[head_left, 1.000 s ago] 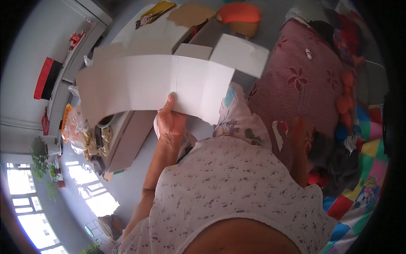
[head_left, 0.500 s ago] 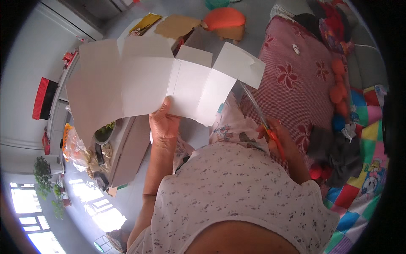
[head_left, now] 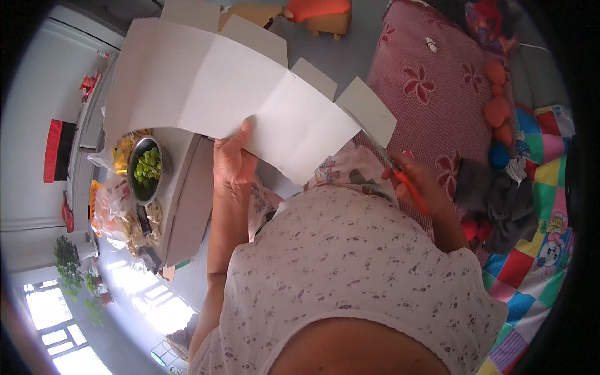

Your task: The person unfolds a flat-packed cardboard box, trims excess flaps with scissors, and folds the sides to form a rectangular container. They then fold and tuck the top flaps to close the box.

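My left hand point(head_left: 234, 157) grips the lower edge of a large unfolded cardboard box point(head_left: 231, 81), its thumb on the pale inner face and its other fingers hidden behind. Fold lines divide the sheet into panels, with flaps along the far edge. Around the orange handles of a pair of scissors point(head_left: 409, 189) my right hand point(head_left: 415, 181) is closed. The blades reach up and left to the base of the rightmost flap point(head_left: 367, 112), along its crease with the panel. Whether the blades are spread I cannot tell.
A metal bowl of green vegetables point(head_left: 148, 169) stands on a table at left, beside plastic bags point(head_left: 115, 219). To the right lie a pink flowered cover point(head_left: 425, 81), dark cloth point(head_left: 500, 200) and a colourful patchwork quilt point(head_left: 537, 250). An orange-topped stool point(head_left: 325, 15) is at the far side.
The cardboard has tilted, its left part rising and its right flap dropping slightly. The scissors have moved up with my right hand. More of the bowl shows now.
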